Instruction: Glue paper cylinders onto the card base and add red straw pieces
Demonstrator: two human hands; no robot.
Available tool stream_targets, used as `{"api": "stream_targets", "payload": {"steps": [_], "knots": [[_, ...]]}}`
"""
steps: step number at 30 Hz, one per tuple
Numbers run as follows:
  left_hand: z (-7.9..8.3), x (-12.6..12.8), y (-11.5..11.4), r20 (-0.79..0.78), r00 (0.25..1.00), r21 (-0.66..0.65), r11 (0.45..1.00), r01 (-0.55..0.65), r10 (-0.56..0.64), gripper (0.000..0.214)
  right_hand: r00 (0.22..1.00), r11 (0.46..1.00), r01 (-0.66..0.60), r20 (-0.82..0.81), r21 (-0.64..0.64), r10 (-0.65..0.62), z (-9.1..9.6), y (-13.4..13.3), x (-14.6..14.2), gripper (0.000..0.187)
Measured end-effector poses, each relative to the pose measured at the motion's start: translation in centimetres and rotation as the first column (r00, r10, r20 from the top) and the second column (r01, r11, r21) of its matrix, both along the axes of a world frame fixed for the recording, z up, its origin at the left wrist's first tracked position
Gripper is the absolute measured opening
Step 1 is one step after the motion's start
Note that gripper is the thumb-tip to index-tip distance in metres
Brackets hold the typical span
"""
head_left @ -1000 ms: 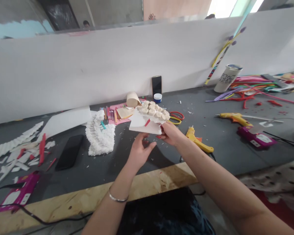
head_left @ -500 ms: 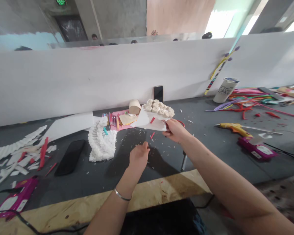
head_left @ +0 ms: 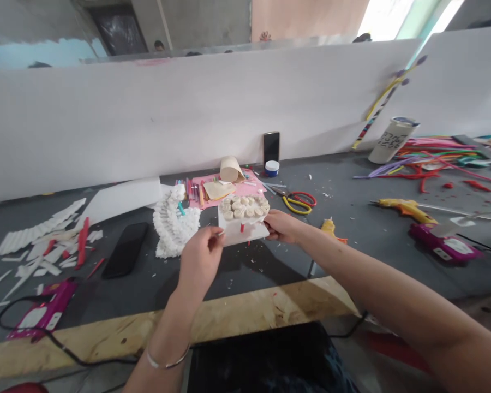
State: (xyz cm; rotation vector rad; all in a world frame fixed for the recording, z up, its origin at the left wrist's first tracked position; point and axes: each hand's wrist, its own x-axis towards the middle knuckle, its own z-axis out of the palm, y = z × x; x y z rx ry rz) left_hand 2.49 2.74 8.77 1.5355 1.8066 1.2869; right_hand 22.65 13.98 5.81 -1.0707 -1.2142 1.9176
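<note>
A white card carries rows of cream rolled rosettes and a small red piece. My right hand is closed on the card's right edge, holding it above the dark table. At the opposite side, my left hand pinches the lower left corner; its fingertips partly cover that corner. Just left of the card stands a fluffy white curved piece with a teal bit on it. Behind the card lies a pink sheet with coloured sticks and a cream roll.
Red-and-yellow scissors lie right of the card, near a yellow glue gun. A black phone and white strips are on the left. Another phone leans on the white partition beside a small jar.
My right hand has brought the card left and lower, uncovering the scissors and jar. My left hand has moved left and up to the card's corner. The view has shifted slightly.
</note>
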Motion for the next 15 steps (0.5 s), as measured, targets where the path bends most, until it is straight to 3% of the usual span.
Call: {"api": "stream_targets", "payload": {"steps": [4,10,15], "knots": [[-1.6,0.8,1.6,0.146,0.985,0.029,0.996,0.087,-0.091,0.023,0.993,0.996,-0.087,0.084,-0.021,0.088,-1.4,-0.6,-1.9,0.035],[-5.2,0.1,2.7,-0.017,0.996,0.026,0.996,0.085,-0.084,0.016,0.969,0.992,-0.122,0.218,0.019,0.115,-3.0,-0.6,-3.6,0.037],[-7.9,0.2,2.8,0.086,0.994,0.031,0.997,0.069,-0.071,0.023,0.896,0.974,-0.187,0.428,0.126,0.117,-3.5,-0.4,-3.4,0.029]]}}
